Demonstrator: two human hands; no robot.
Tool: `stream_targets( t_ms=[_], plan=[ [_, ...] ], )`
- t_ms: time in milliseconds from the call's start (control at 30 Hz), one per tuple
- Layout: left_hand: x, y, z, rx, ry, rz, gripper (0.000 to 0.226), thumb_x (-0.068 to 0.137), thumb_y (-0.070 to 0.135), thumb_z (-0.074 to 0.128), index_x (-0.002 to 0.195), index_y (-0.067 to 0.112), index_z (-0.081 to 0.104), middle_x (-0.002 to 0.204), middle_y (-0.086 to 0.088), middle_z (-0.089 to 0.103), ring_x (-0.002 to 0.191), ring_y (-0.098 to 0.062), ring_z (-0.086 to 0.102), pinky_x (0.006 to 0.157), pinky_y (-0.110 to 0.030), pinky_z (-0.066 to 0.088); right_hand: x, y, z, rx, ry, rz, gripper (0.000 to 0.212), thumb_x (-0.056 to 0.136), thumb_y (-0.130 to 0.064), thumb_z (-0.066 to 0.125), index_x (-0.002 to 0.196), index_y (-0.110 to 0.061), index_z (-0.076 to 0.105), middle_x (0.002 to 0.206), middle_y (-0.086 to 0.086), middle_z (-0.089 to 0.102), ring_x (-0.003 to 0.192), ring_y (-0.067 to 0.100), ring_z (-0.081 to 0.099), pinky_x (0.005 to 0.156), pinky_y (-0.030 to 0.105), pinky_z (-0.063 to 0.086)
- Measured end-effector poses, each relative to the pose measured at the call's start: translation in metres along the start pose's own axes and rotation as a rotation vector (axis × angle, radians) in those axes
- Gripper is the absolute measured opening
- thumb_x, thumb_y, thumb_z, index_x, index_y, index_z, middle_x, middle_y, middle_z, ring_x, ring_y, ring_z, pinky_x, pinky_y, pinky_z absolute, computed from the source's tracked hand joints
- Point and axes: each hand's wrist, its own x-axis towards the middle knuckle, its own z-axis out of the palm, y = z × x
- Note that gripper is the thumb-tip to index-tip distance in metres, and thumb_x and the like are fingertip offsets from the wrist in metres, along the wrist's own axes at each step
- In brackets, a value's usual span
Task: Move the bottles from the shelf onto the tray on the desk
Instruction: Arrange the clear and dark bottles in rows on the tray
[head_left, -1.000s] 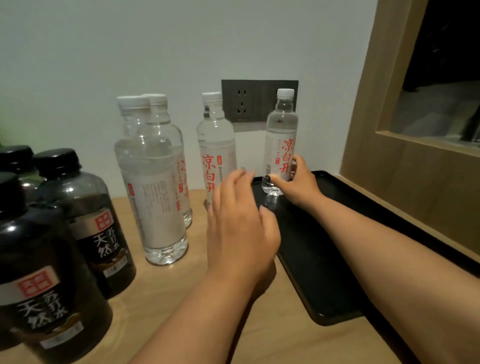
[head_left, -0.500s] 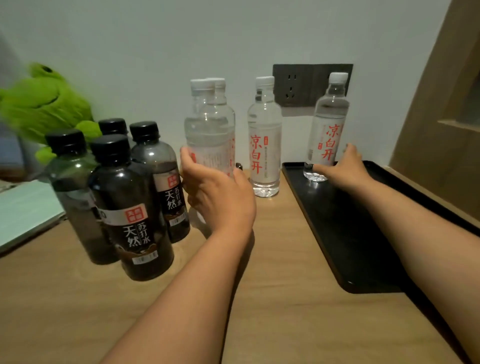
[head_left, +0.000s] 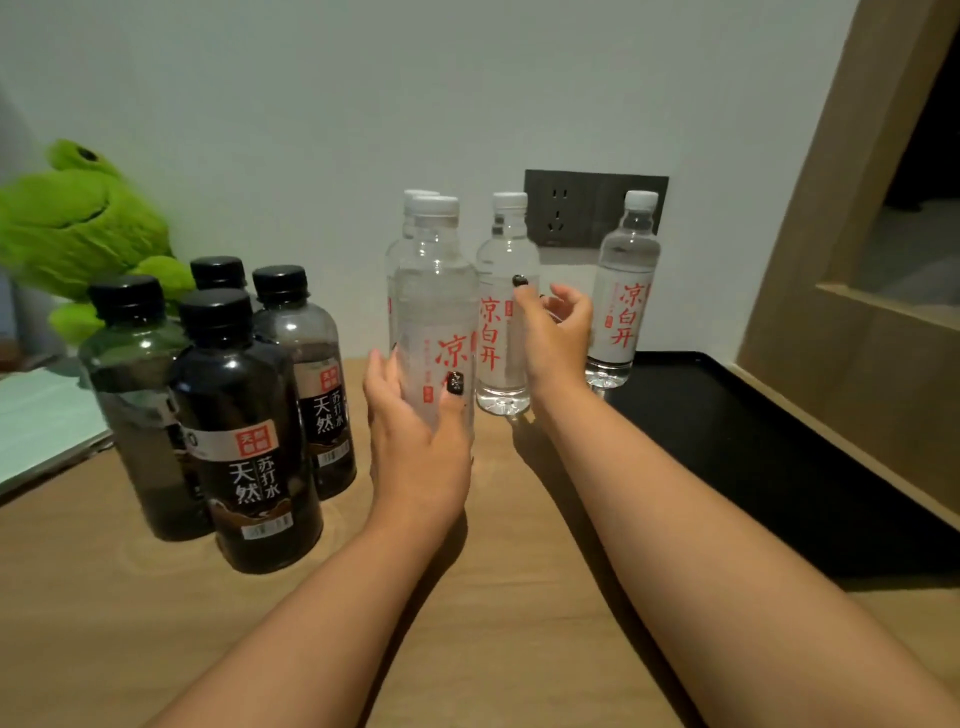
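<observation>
Fingers of my left hand (head_left: 415, 441) wrapped the lower half of a clear water bottle (head_left: 435, 312), thumb across its red-lettered label, so that grip was closed on the bottle, which stood upright just above or on the worktop (head_left: 156, 623); I could not tell which. A second clear bottle (head_left: 410, 218) stood directly behind it, mostly hidden. My right hand (head_left: 553, 338) was spread wide, fingers curled but holding nothing, right beside a third clear bottle (head_left: 504, 312) standing on the wood. A fourth clear bottle (head_left: 623, 291) stood upright on the far corner of the black tray (head_left: 779, 467), well apart from my right hand. To my left, four dark bottles with black caps (head_left: 244, 431) were bunched together on the worktop. Behind them sat a green plush frog (head_left: 78, 234) against the wall, and a dark wall socket (head_left: 582, 213) showed behind the clear bottles.
</observation>
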Motion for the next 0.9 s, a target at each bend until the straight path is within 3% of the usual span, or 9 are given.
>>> stream_targets(
  t_ms=[100,233,333,400,500,600,700,833,900],
  plan=[
    [0.002,-0.003,0.008,0.071,-0.005,-0.018,0.088,0.085,0.029,0.066,0.142,0.031,-0.001,0.147,0.002,0.029,0.132,-0.014,0.032,0.11,-0.042,0.032,0.002,0.016,-0.001,-0.164,-0.142,0.009,0.062,0.083,-0.029,0.072,0.133,-0.017,0.037,0.124,0.001,0.055,0.107,0.014,0.057,0.079,0.026,0.052],
    [0.01,-0.009,0.015,0.167,0.011,-0.078,0.081,0.078,0.03,0.072,0.132,0.025,0.012,0.124,0.003,0.037,0.125,-0.022,0.042,0.106,-0.05,0.038,0.004,0.016,-0.007,-0.42,-0.231,-0.059,0.051,0.085,-0.028,0.071,0.127,-0.014,0.045,0.12,0.003,0.061,0.107,0.017,0.061,0.088,0.035,0.055],
    [0.012,-0.011,0.012,0.158,0.003,-0.084,0.078,0.076,0.032,0.073,0.129,0.022,0.017,0.12,0.004,0.044,0.116,-0.021,0.053,0.1,-0.048,0.045,0.002,0.005,-0.023,-0.408,-0.457,0.004,0.05,0.088,-0.026,0.066,0.131,-0.013,0.045,0.124,0.001,0.06,0.108,0.013,0.061,0.091,0.036,0.053],
    [0.012,-0.011,0.01,0.153,-0.005,-0.09,0.078,0.076,0.033,0.074,0.13,0.021,0.019,0.125,0.0,0.049,0.113,-0.019,0.055,0.097,-0.046,0.048,-0.003,-0.001,-0.033,-0.43,-0.537,-0.057,0.059,0.091,-0.023,0.063,0.141,-0.015,0.033,0.128,-0.003,0.056,0.111,0.009,0.057,0.085,0.025,0.052],
    [0.008,-0.01,0.01,0.122,-0.026,-0.071,0.079,0.075,0.039,0.07,0.133,0.023,0.018,0.129,-0.001,0.047,0.117,-0.019,0.053,0.1,-0.048,0.045,-0.011,-0.003,-0.034,-0.561,-0.403,-0.262,0.074,0.089,-0.026,0.066,0.146,-0.021,0.019,0.125,-0.007,0.05,0.106,0.001,0.051,0.078,0.015,0.046],
    [0.004,-0.006,0.01,0.107,-0.039,-0.058,0.076,0.08,0.045,0.06,0.138,0.021,0.016,0.133,-0.005,0.044,0.12,-0.023,0.05,0.1,-0.049,0.045,-0.017,0.008,-0.03,-0.681,-0.353,-0.291,0.074,0.078,-0.033,0.075,0.135,-0.022,0.029,0.126,-0.002,0.053,0.109,0.008,0.055,0.084,0.026,0.05],
    [0.003,-0.005,0.009,0.104,-0.008,-0.05,0.067,0.089,0.033,0.06,0.139,0.014,0.02,0.136,-0.007,0.045,0.119,-0.021,0.051,0.095,-0.038,0.047,-0.018,0.013,-0.029,-0.727,-0.333,-0.275,0.061,0.077,-0.033,0.076,0.121,-0.022,0.036,0.12,-0.001,0.055,0.109,0.015,0.059,0.083,0.031,0.052],
    [0.001,0.001,0.006,0.029,0.003,-0.043,0.058,0.09,0.03,0.062,0.135,0.016,0.029,0.126,0.002,0.049,0.108,-0.011,0.05,0.074,-0.017,0.042,-0.013,-0.016,-0.051,-0.755,-0.387,-0.309,0.084,0.075,-0.03,0.078,0.139,-0.031,0.025,0.128,-0.002,0.055,0.115,0.018,0.058,0.094,0.045,0.052],
    [0.001,0.003,0.009,-0.005,0.011,-0.022,0.052,0.088,0.036,0.063,0.128,0.019,0.033,0.119,0.005,0.052,0.106,-0.012,0.054,0.074,-0.018,0.043,-0.012,-0.035,-0.072,-0.775,-0.391,-0.335,0.079,0.075,-0.031,0.077,0.137,-0.034,0.028,0.123,-0.007,0.057,0.111,0.016,0.059,0.091,0.045,0.053]
  ],
)
